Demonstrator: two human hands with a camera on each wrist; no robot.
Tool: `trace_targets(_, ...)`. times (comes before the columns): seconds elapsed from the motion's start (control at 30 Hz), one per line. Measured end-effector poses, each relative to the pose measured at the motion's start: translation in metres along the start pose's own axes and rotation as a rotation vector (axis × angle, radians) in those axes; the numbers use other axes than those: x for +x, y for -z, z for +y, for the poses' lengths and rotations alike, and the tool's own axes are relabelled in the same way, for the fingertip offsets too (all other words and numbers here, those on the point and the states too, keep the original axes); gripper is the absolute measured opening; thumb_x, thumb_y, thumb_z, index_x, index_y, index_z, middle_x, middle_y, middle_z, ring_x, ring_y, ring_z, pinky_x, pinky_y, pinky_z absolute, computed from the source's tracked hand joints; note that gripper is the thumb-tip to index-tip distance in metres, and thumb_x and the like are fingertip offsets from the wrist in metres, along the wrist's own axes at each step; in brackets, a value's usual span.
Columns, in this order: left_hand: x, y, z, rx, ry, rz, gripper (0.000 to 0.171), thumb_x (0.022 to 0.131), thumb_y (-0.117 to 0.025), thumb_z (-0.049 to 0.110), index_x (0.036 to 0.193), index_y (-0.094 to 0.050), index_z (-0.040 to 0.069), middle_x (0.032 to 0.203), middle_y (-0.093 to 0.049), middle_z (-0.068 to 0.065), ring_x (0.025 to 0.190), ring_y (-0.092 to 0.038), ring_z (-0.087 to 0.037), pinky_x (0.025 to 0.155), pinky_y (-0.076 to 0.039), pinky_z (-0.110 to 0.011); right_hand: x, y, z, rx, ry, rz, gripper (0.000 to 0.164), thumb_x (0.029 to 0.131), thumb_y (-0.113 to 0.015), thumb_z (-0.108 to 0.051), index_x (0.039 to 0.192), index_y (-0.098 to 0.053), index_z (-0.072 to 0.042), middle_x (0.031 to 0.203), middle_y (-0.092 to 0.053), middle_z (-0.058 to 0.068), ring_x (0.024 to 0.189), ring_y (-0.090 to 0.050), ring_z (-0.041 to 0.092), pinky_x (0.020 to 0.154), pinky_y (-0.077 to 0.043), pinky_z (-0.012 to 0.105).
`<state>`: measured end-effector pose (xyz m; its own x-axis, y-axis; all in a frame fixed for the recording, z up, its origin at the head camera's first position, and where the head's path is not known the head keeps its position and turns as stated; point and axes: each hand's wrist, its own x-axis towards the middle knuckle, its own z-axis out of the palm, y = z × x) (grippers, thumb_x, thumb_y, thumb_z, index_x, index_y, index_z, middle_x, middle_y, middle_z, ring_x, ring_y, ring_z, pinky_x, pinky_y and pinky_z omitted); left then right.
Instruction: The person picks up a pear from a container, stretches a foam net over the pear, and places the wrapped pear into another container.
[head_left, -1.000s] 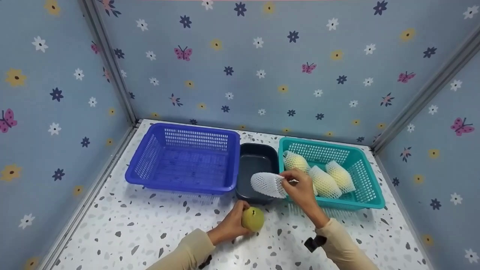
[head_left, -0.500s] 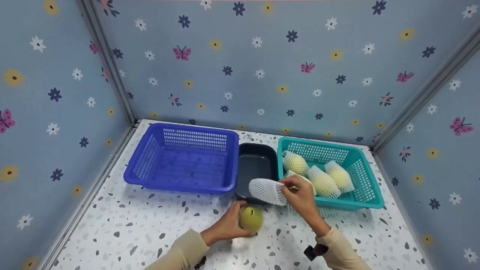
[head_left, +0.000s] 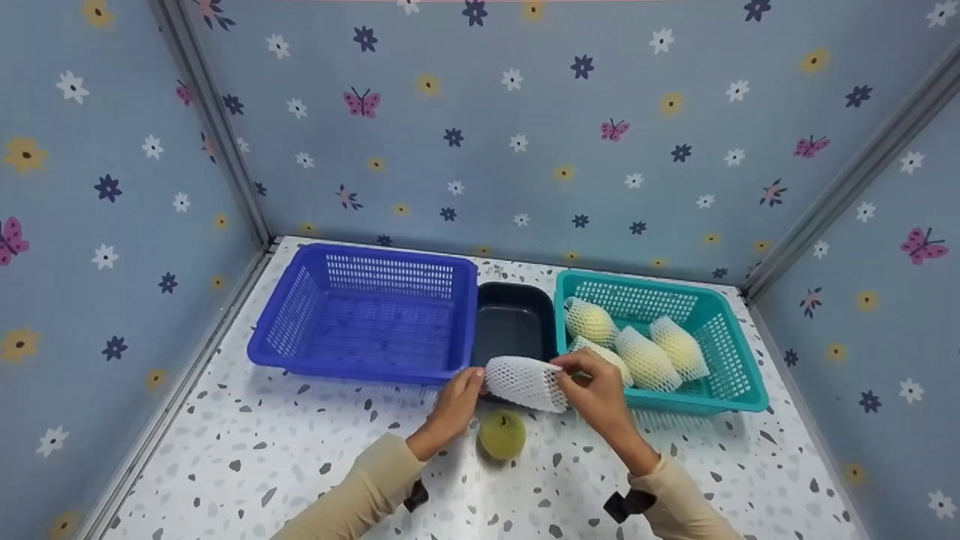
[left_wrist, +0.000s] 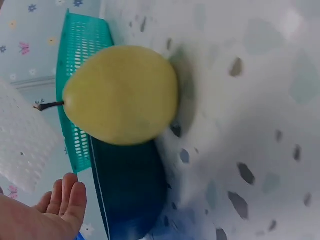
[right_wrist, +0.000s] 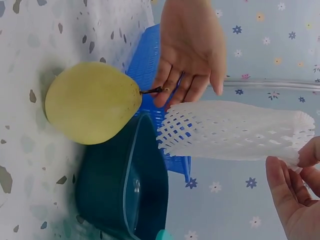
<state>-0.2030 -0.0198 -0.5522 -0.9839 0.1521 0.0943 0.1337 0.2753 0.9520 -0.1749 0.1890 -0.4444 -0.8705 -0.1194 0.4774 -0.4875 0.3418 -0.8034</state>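
A yellow-green pear (head_left: 502, 436) stands upright on the speckled tabletop, stem up, with neither hand holding it. Above and behind it, my right hand (head_left: 598, 394) pinches one end of a white foam fruit net (head_left: 525, 383) between thumb and fingers. The net lies sideways in the air, its other end pointing left. My left hand (head_left: 452, 409) is raised by that left end. In the right wrist view the left hand (right_wrist: 192, 47) has extended, relaxed fingers, the tips close to the net's rim; whether they touch it I cannot tell.
A blue-purple basket (head_left: 262, 352) stands at the left, a dark tray (head_left: 514, 330) in the middle. The teal basket (head_left: 750, 379) at the right holds several pears in foam nets (head_left: 649, 360). Flower-patterned walls (head_left: 525, 112) enclose the back and sides.
My left hand has let go of the pear and moved up to the net's left end. The right hand has stayed nearly in place with the net. The pear stands by itself.
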Motion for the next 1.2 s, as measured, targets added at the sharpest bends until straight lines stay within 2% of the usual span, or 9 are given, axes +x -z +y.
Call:
trace_targets(0.13,0.002,-0.005,0.012,-0.145,0.124,0.056,0.043,0.103,-0.036,0.028,0.120,-0.054,-0.007,0.112,-0.059,-0.020,0.108,-0.052,-0.033,0.096,-0.038,-0.046,-0.001,-0.002,-0.001,0.006,0.005,0.005,0.016,0.078,-0.062,0.019,0.086,-0.069,0.007,0.082,-0.065,0.014,0.073,-0.061,0.023,0.060,-0.054,0.027)
trace_targets(0.33,0.010,-0.010,0.020,-0.626,0.297,0.131,0.049,0.102,-0.039,0.030,0.126,-0.046,-0.012,0.111,-0.056,-0.014,0.097,-0.054,-0.018,0.093,-0.042,-0.038,-0.002,-0.005,0.000,0.006,-0.010,0.010,0.017,0.077,-0.062,0.019,0.086,-0.069,0.006,0.082,-0.065,0.013,0.074,-0.062,0.025,0.059,-0.055,0.033)
trace_targets(0.47,0.015,-0.014,0.013,-0.742,0.327,0.140,0.050,0.101,-0.042,0.028,0.131,-0.040,-0.012,0.119,-0.053,-0.016,0.103,-0.052,-0.018,0.096,-0.041,-0.036,-0.004,-0.006,0.003,0.029,-0.007,-0.003,0.015,0.079,-0.064,0.016,0.088,-0.069,0.005,0.083,-0.064,0.015,0.075,-0.063,0.025,0.060,-0.055,0.029)
trace_targets(0.6,0.015,-0.014,0.011,-0.849,0.328,0.118,0.040,0.102,-0.042,0.023,0.125,-0.045,-0.010,0.114,-0.055,-0.013,0.103,-0.054,-0.017,0.096,-0.042,-0.034,-0.007,-0.006,0.019,0.222,-0.015,-0.055,0.013,0.087,-0.059,0.011,0.099,-0.065,0.012,0.091,-0.061,0.023,0.083,-0.063,0.023,0.070,-0.055,0.030)
trace_targets(0.77,0.014,-0.013,0.013,-1.035,0.337,0.001,0.024,0.103,-0.037,0.018,0.099,-0.056,0.004,0.085,-0.056,-0.003,0.076,-0.056,-0.012,0.075,-0.047,-0.027,-0.011,-0.009,0.044,0.456,-0.191,-0.060,0.028,0.098,-0.051,-0.004,0.111,-0.055,0.020,0.096,-0.062,0.017,0.085,-0.064,0.022,0.078,-0.054,0.039)
trace_targets(0.9,0.012,-0.014,0.021,-1.093,0.342,-0.117,0.025,0.104,-0.034,0.018,0.092,-0.054,0.009,0.079,-0.054,-0.001,0.068,-0.053,-0.011,0.066,-0.046,-0.026,-0.014,-0.019,0.054,0.478,-0.393,-0.089,0.035,0.096,-0.055,-0.009,0.117,-0.053,0.019,0.097,-0.063,0.010,0.086,-0.064,0.020,0.081,-0.053,0.041)
trace_targets(1.03,0.009,-0.016,0.029,-1.109,0.343,-0.156,0.023,0.103,-0.038,0.018,0.098,-0.058,0.009,0.092,-0.060,-0.001,0.085,-0.058,-0.011,0.075,-0.049,-0.026,-0.017,-0.030,0.055,0.468,-0.560,-0.213,0.041,0.099,-0.051,-0.018,0.123,-0.051,0.015,0.106,-0.063,0.011,0.091,-0.063,0.017,0.084,-0.051,0.035)
trace_targets(1.13,0.007,-0.018,0.031,-1.076,0.309,-0.164,0.022,0.103,-0.040,0.019,0.102,-0.060,0.009,0.095,-0.060,0.000,0.088,-0.058,-0.011,0.079,-0.048,-0.026,-0.018,-0.036,0.054,0.481,-0.614,-0.304,0.044,0.101,-0.044,-0.026,0.125,-0.052,0.010,0.111,-0.062,0.010,0.097,-0.061,0.016,0.085,-0.050,0.030)
trace_targets(1.2,0.005,-0.020,0.030,-1.025,0.266,-0.158,0.024,0.102,-0.041,0.020,0.107,-0.059,0.005,0.097,-0.060,-0.001,0.091,-0.057,-0.010,0.082,-0.048,-0.026,-0.018,-0.038,0.053,0.505,-0.623,-0.318,0.043,0.101,-0.042,-0.028,0.122,-0.056,0.007,0.109,-0.063,0.008,0.098,-0.061,0.015,0.085,-0.050,0.030)
